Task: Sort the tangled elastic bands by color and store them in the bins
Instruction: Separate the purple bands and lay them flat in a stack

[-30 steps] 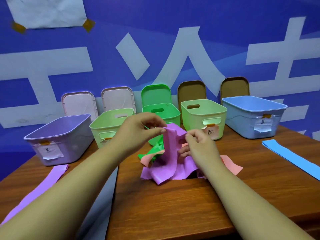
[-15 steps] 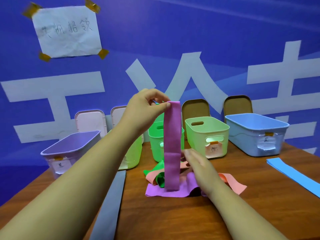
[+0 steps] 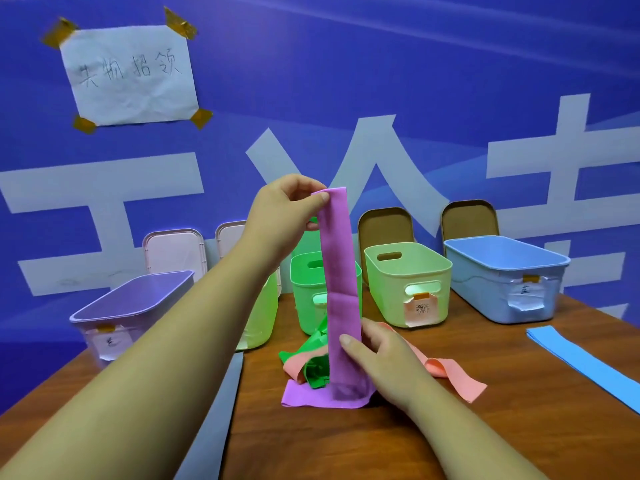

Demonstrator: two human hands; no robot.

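- Progress: sorting is under way, judged well short of half done. No band is seen in any bin. The bin insides are mostly hidden at this angle, so what is already stored cannot be told.
- Landmark: green bin (image 3: 308,271), the middle one of the row at the back of the bench (image 3: 381,445).
- Purple band (image 3: 337,271): held up directly in front of the green bin and not yet free of the heap.
- Axis: the long axis is near vertical with the flat face toward the camera. The top end points up, above the green bin's rim. The bottom end bends at the bench and lies flat, running left.
- Left hand (image 3: 287,209): above the green bin, fingers (image 3: 304,184) curled, thumb and fingers pinching the band's top end.
- Right hand (image 3: 377,362): low in front of the green bin, thumb on the band's front face. The other fingers pass behind it, hidden; judged a pinch.
- Heap: green band (image 3: 311,355) and pink band (image 3: 450,372) lie tangled on the bench just in front of the green bin, touching the purple band's lower part. Neither is sorted.
- Blue band (image 3: 585,358): flat on the bench, well right of the green bin, in front of the blue bin (image 3: 505,265). It is separated but not stored.
- Grey strip (image 3: 221,410): flat on the bench, front-left of the green bin. Whether it is a band cannot be told.
- Left to do (judged): free the purple band and carry it to the purple bin (image 3: 135,299), far left of the green bin. Then untangle the green and pink bands and bin all of them.
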